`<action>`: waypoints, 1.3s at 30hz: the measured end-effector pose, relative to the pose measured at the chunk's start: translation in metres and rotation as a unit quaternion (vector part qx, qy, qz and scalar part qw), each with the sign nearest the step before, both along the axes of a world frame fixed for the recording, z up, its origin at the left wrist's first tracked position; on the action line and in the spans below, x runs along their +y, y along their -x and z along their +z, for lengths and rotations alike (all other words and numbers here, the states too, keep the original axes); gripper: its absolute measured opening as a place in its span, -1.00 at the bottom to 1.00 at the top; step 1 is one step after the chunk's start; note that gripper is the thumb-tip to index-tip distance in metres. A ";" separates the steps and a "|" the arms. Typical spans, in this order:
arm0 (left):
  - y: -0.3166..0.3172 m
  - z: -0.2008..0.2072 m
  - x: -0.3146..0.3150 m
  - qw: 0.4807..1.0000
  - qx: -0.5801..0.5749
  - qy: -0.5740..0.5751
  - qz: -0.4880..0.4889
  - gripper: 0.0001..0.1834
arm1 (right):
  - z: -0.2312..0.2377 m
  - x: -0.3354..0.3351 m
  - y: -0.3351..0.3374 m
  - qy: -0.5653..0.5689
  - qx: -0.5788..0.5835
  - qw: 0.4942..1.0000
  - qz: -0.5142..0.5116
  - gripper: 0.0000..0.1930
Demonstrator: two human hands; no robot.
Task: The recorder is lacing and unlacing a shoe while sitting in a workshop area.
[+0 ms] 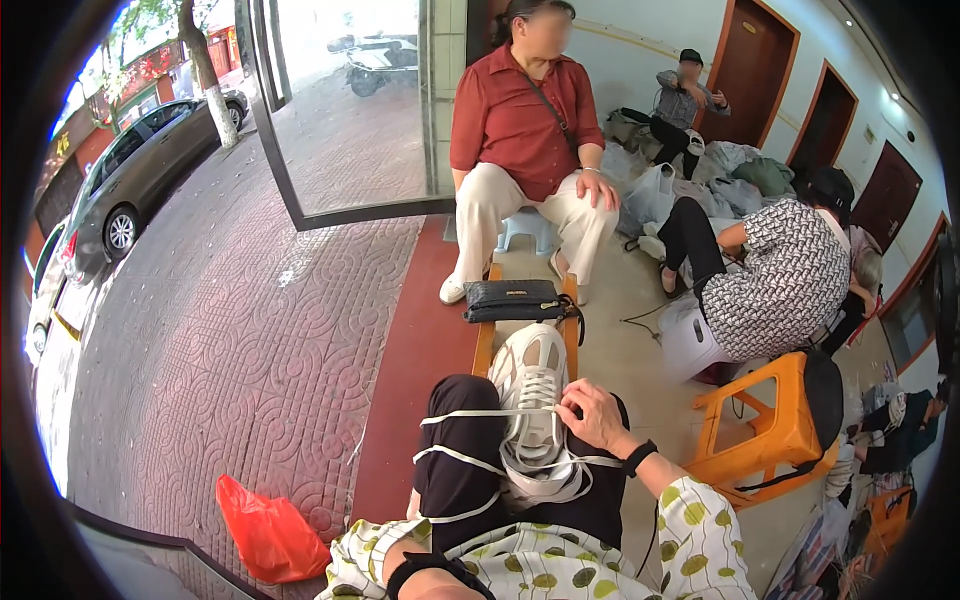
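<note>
Head view, from the left: a red plastic bag [272, 530] lies on the ground near the doorway, well apart from the work. Next come the person's black trousers [465, 395], with a long, loose run of white shoelace [470, 413] draped in several passes across the left leg. A black wristband [432, 572] shows on the left forearm at the lower edge; the left hand itself is out of the picture, so I cannot tell whether it is open or closed. At centre, a white-and-beige sneaker [533, 432] sits between the thighs, toe pointing away. Rows of lace already cross its toe end, while the tongue nearer the ankle opening lies largely uncrossed. I judge the lacing to be partway along, with the upper eyelets left to thread and the long ends unfastened; individual eyelets are too small to check. Just right of the sneaker, the right hand [598, 415] has its fingertips drawn together, apparently pinching the shoelace at the eyelet edge. Further right, well apart, is an orange plastic stool [757, 415].
</note>
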State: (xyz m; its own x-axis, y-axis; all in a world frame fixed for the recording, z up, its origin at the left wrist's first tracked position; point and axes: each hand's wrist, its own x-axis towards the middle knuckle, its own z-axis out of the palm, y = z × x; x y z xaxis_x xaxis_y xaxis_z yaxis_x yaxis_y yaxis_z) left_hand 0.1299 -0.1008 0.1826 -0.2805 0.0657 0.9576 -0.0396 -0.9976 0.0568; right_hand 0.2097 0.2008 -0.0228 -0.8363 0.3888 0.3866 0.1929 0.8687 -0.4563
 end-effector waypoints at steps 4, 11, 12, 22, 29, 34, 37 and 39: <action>0.002 0.002 0.006 0.999 -0.013 -0.013 0.036 -0.74 | 0.000 -0.001 0.004 0.006 -0.003 1.000 0.002 -0.82; 0.010 0.008 0.009 0.999 0.027 -0.023 0.025 -0.70 | 0.001 -0.001 0.006 0.018 0.000 1.000 0.004 -0.82; 0.011 0.009 0.011 0.999 0.031 -0.030 0.025 -0.71 | 0.001 -0.001 0.006 0.015 -0.001 1.000 0.003 -0.82; 0.015 -0.002 0.012 0.996 0.044 -0.073 -0.029 -0.75 | 0.001 0.002 -0.002 0.008 -0.014 1.000 -0.019 -0.82; 0.002 0.036 0.011 0.995 -0.039 -0.035 0.082 -0.79 | -0.001 0.000 0.007 0.004 0.010 1.000 0.010 -0.84; 0.018 0.031 -0.002 0.999 0.002 0.050 0.015 -0.84 | 0.002 0.003 0.003 -0.007 0.007 1.000 -0.009 -0.84; 0.010 0.035 0.013 0.997 -0.031 0.037 0.060 -0.85 | -0.002 0.000 0.002 -0.016 0.019 1.000 -0.004 -0.84; -0.003 0.040 0.035 0.949 -0.157 -0.197 0.190 -0.87 | 0.000 -0.005 0.004 -0.003 0.012 1.000 0.005 -0.85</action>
